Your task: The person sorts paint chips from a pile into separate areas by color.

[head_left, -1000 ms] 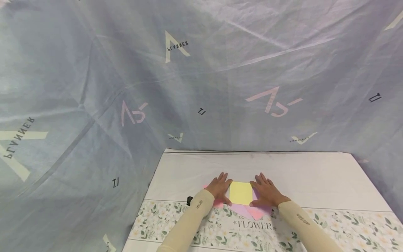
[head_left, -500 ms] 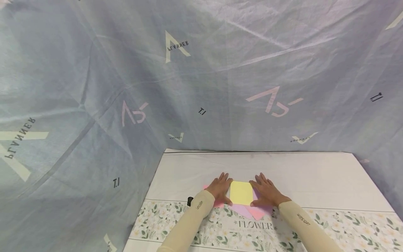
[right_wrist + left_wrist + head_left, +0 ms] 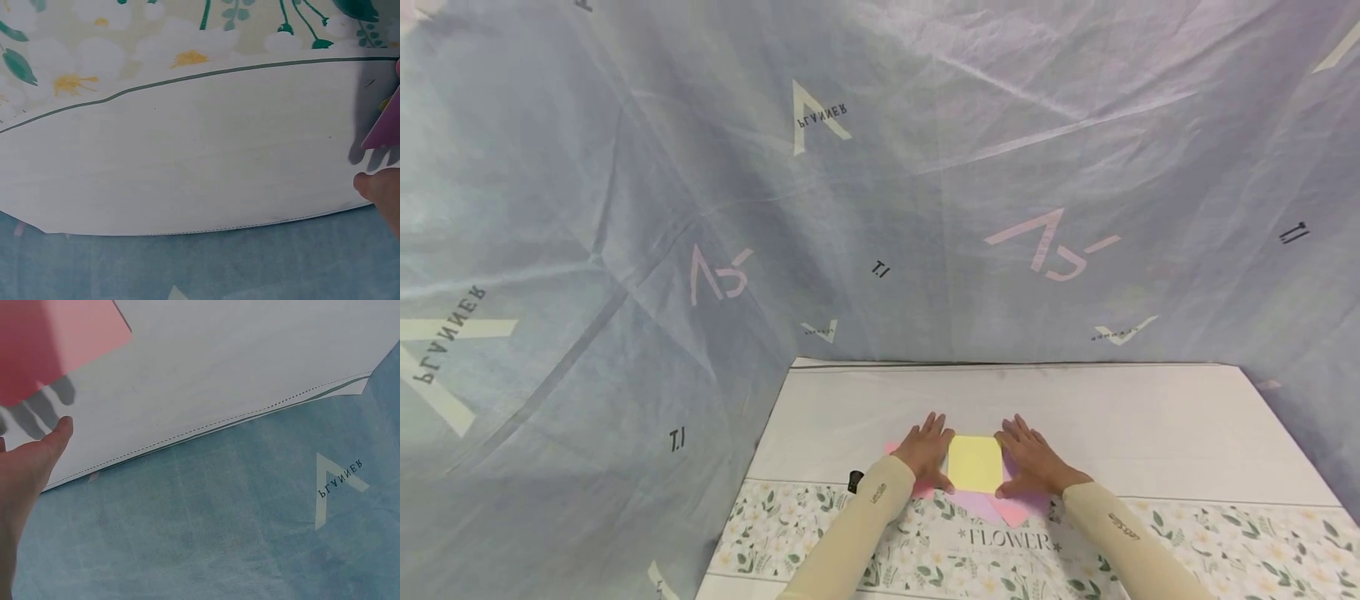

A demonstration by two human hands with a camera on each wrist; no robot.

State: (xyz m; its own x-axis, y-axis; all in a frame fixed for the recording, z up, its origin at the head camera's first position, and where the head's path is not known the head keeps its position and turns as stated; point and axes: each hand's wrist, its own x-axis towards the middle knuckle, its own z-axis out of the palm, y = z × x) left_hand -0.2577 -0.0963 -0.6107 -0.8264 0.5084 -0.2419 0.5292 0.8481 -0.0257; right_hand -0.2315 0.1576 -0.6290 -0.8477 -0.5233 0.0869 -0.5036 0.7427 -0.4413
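Observation:
A yellow square sheet of paper (image 3: 975,463) lies between my two hands in the head view. At its left edge, my left hand (image 3: 925,454) has its fingers spread, near the upper and lower corners. My right hand (image 3: 1032,462) mirrors it at the right edge, thumb toward the near corner. Underneath show a lilac sheet (image 3: 973,504) and a pink sheet (image 3: 1011,510). Another pink sheet (image 3: 62,337) is below my left hand in the left wrist view. The right wrist view catches a purple sheet's corner (image 3: 382,132) beside one outstretched digit. Most fingertips are hidden there.
The table cover (image 3: 1097,433) is white, with a flowered band (image 3: 1232,533) along the near side. A small black object (image 3: 855,481) sits left of my left forearm. Grey-blue printed fabric (image 3: 917,183) hangs behind and at both sides of the table.
The hands stay at the yellow sheet's sides, with only a slight shift of the fingers. The whole head view has tipped a little.

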